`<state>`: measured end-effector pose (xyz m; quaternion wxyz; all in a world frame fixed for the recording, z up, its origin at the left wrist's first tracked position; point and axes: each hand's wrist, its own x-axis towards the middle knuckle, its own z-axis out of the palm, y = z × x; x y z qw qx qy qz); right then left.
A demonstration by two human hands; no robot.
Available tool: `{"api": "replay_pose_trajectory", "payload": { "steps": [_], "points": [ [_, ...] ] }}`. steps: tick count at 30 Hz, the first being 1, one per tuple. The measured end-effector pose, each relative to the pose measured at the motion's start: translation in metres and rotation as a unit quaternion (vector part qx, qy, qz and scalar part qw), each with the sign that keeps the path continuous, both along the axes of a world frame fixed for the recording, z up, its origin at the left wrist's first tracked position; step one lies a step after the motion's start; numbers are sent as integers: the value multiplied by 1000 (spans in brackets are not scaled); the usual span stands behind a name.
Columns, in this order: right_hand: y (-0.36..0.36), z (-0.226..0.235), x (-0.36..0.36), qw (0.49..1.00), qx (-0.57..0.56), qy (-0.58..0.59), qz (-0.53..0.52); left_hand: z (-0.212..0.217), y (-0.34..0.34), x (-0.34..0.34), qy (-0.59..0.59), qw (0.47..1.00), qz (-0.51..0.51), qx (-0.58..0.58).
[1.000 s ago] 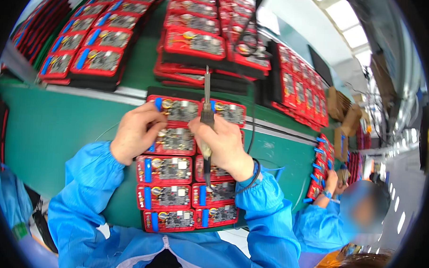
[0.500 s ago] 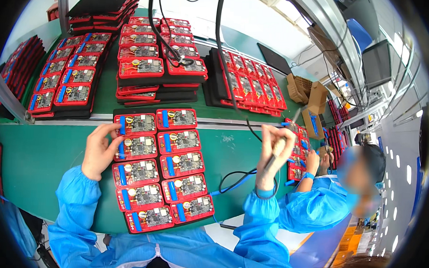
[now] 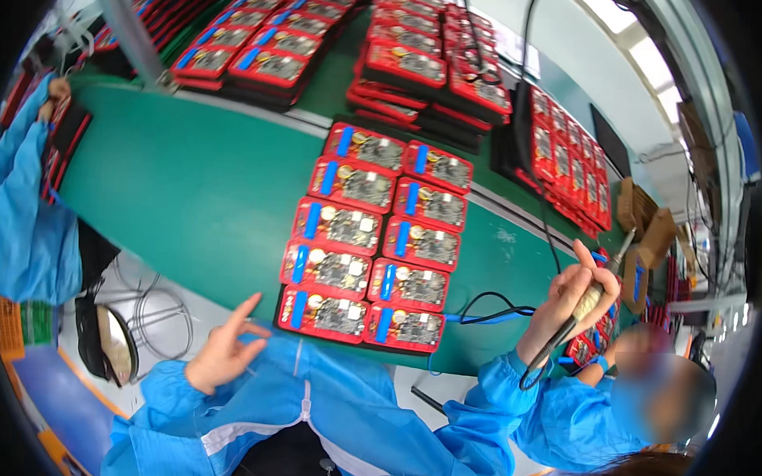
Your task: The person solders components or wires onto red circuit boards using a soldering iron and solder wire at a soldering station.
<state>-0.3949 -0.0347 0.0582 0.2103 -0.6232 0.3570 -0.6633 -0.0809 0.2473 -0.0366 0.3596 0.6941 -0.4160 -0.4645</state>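
A: Note the right hand (image 3: 570, 305) first. What does it have?

B: It is curled shut around a slim pen-shaped tool with a pale grip and a metal tip (image 3: 598, 282), tip pointing up and to the right. A black cable (image 3: 489, 310) trails from the tool's lower end, looping across the green table (image 3: 190, 189) toward the boards.

A: Where is that hand relative to the work?

B: Off to the right of the block of red rectangular trays holding circuit boards (image 3: 372, 242), raised near the table's right end, not touching any tray.

A: The block itself?

B: Two columns, five rows, packed edge to edge, running away from the person. Each tray has a blue strip along its left part. The nearest row sits at the table's front edge.

A: Left hand (image 3: 223, 350)?

B: Empty. Fingers loosely spread, index extended toward the near-left tray, hovering just short of the table edge above the blue sleeve (image 3: 174, 399). No contact with the trays.

A: Surroundings?

B: More stacks of red trays (image 3: 404, 62) at the far side of the table. Another person's blue-sleeved arm (image 3: 21, 217) at the left, and a second co-worker in blue (image 3: 585, 413) low on the right.
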Motion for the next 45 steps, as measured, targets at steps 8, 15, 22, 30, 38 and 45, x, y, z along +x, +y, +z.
{"api": "replay_pose_trajectory", "payload": {
  "steps": [8, 15, 22, 30, 38, 45],
  "points": [
    [24, 11, 23, 995, -31, 24, 91, -40, -5, -49, 171, 966, 144, -126],
    [34, 28, 23, 987, -40, 72, 137, -31, -7, -49, 240, 948, 198, -68],
    [40, 37, 49, 967, -21, 124, 220, -55, 1, -47, 281, 911, 258, -156],
    [15, 4, 100, 918, -65, 245, 306, -5, -30, 4, 98, 947, 267, -151],
    [-10, -15, 129, 867, 94, 167, 460, 23, -203, 55, -265, 915, -10, -304],
    [-38, -35, 138, 876, 197, 193, 397, -1, -262, 56, -295, 912, -111, -261]
  ]
}}
